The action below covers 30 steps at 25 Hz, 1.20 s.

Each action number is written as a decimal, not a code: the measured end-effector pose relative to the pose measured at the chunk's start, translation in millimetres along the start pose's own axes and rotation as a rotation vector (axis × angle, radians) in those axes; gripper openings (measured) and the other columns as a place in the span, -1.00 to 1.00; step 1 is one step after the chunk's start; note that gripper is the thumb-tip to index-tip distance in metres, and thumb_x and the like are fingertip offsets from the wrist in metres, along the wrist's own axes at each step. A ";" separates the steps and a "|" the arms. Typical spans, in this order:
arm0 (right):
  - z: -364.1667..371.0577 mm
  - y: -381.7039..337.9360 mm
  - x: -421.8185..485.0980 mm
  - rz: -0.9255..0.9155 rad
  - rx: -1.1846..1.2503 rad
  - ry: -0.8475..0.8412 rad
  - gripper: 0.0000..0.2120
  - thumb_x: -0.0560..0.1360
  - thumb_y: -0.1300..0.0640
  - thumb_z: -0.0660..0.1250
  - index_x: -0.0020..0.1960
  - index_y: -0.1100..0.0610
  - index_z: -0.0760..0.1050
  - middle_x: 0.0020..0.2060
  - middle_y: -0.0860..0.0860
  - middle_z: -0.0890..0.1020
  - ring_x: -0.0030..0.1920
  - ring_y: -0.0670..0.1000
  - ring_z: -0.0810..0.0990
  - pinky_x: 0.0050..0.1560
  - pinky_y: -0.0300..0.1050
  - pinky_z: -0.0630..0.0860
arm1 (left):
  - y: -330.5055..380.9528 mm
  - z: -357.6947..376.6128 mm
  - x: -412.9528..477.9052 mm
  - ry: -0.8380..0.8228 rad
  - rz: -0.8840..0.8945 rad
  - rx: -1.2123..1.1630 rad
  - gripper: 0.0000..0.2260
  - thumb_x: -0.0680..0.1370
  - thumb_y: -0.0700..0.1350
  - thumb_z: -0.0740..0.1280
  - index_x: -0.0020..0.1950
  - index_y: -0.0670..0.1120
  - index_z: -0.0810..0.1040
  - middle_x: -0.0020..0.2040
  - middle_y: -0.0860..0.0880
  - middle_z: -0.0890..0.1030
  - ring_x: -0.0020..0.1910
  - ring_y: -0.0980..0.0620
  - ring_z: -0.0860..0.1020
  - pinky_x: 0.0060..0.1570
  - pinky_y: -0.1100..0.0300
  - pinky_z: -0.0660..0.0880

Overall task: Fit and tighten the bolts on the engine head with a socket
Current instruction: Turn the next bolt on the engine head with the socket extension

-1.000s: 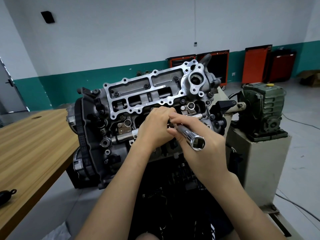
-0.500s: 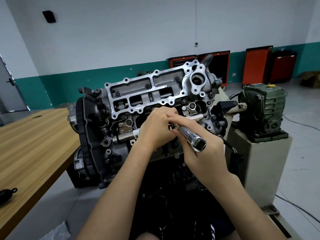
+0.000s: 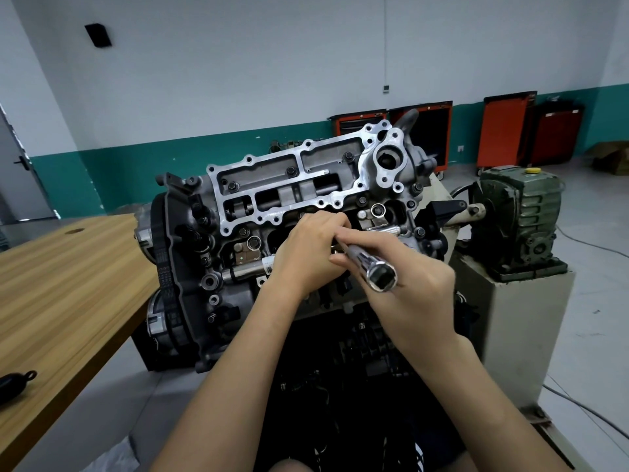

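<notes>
Looks partway: several bolts (image 3: pixel 291 171) already sit in the engine head (image 3: pixel 326 155), right hand (image 3: pixel 420 298) fingers wrap the socket (image 3: pixel 369 265) at the head's front, left hand (image 3: pixel 306 257) curls over its tip, can't tell holding what.

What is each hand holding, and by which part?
Right hand: the socket tool, by mid-shaft. Left hand: curled over its far tip; grip cannot be told.
</notes>
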State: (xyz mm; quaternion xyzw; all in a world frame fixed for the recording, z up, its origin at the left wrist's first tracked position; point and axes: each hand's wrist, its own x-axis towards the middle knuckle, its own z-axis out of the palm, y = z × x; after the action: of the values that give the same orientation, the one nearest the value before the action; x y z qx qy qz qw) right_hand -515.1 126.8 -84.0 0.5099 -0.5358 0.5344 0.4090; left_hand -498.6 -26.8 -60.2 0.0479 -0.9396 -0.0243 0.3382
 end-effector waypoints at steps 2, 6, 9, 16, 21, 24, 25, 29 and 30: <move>-2.0 -0.2 0.9 0.028 0.004 0.048 -0.72 0.28 0.37 0.59 -0.05 0.30 0.64 -0.31 0.08 0.68 -0.31 -0.08 0.60 -0.20 -0.33 0.53 | -1.7 1.2 0.4 -0.004 -0.004 -0.002 -0.87 0.44 -0.05 0.26 -0.06 -0.06 0.46 -0.10 0.06 0.49 -0.08 0.07 0.35 -0.11 0.25 0.22; 0.5 -3.0 -3.2 0.008 0.043 -0.040 -0.74 0.38 0.43 0.49 0.06 0.35 0.59 -0.07 0.12 0.69 -0.13 -0.01 0.66 -0.03 -0.20 0.57 | 0.2 -0.5 -0.4 -0.011 -0.034 -0.042 -0.79 0.35 -0.02 0.13 -0.09 -0.02 0.45 -0.18 0.15 0.42 -0.09 0.09 0.35 -0.16 0.26 0.23; 2.8 -1.9 -1.2 -0.015 0.024 -0.079 -0.70 0.35 0.50 0.47 0.07 0.37 0.59 -0.04 0.13 0.69 -0.07 0.01 0.67 0.01 -0.20 0.57 | 1.3 -1.2 0.1 -0.014 -0.027 -0.020 -0.75 0.34 0.00 0.11 -0.08 -0.03 0.46 -0.19 0.14 0.42 -0.11 0.08 0.35 -0.20 0.27 0.18; 0.6 -4.7 -5.2 -0.010 0.054 -0.065 -0.72 0.39 0.45 0.46 0.09 0.37 0.58 0.01 0.14 0.67 0.02 0.01 0.66 0.07 -0.13 0.57 | -0.9 -0.5 0.2 -0.018 -0.033 -0.031 -0.86 0.40 -0.07 0.21 -0.08 -0.04 0.47 -0.16 0.11 0.45 -0.10 0.10 0.35 -0.22 0.32 0.22; -0.2 -0.3 -0.5 0.003 -0.019 0.006 -0.70 0.27 0.39 0.59 -0.02 0.32 0.64 -0.29 0.05 0.68 -0.27 -0.09 0.59 -0.14 -0.31 0.53 | 1.2 -4.1 -0.2 -0.032 -0.013 -0.003 -0.83 0.44 -0.04 0.23 -0.03 -0.08 0.48 -0.08 0.05 0.50 -0.05 0.04 0.37 -0.19 0.26 0.14; 2.9 -4.5 -3.7 0.008 0.027 -0.023 -0.74 0.38 0.35 0.52 0.05 0.33 0.60 -0.12 0.10 0.69 -0.12 -0.01 0.67 -0.03 -0.17 0.57 | 2.5 -4.9 -1.5 -0.048 -0.024 -0.023 -0.81 0.41 -0.02 0.20 -0.04 -0.06 0.46 -0.13 0.08 0.47 -0.05 0.03 0.39 -0.16 0.21 0.23; 4.8 -6.4 -5.7 -0.007 0.044 -0.062 -0.73 0.40 0.41 0.47 0.09 0.36 0.58 -0.01 0.13 0.68 -0.02 0.02 0.67 0.05 -0.12 0.58 | 4.0 -6.3 -2.5 -0.051 -0.030 -0.040 -0.75 0.37 0.02 0.15 -0.05 -0.05 0.46 -0.16 0.10 0.44 -0.05 0.03 0.39 -0.15 0.20 0.28; 1.2 0.0 -0.9 -0.008 0.022 -0.043 -0.69 0.32 0.48 0.51 0.05 0.34 0.62 -0.14 0.11 0.70 -0.14 -0.02 0.67 -0.05 -0.21 0.57 | 6.6 -6.8 -2.5 -0.014 -0.026 -0.041 -0.74 0.38 0.00 0.15 -0.04 -0.08 0.48 -0.10 0.04 0.50 -0.09 0.07 0.35 -0.18 0.26 0.16; -0.3 1.4 -0.1 0.012 0.016 -0.005 -0.68 0.29 0.45 0.56 0.01 0.32 0.63 -0.23 0.09 0.69 -0.23 -0.05 0.65 -0.13 -0.26 0.56 | 5.9 -6.4 -1.9 -0.020 -0.024 -0.021 -0.80 0.42 -0.04 0.19 -0.03 -0.09 0.48 -0.07 0.03 0.52 -0.09 0.08 0.33 -0.19 0.28 0.13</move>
State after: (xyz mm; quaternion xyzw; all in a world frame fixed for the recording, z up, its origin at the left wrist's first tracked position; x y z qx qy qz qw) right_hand -516.5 127.0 -84.3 0.5113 -0.5359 0.5397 0.4003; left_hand -493.5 -20.9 -56.0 0.0553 -0.9419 -0.0386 0.3290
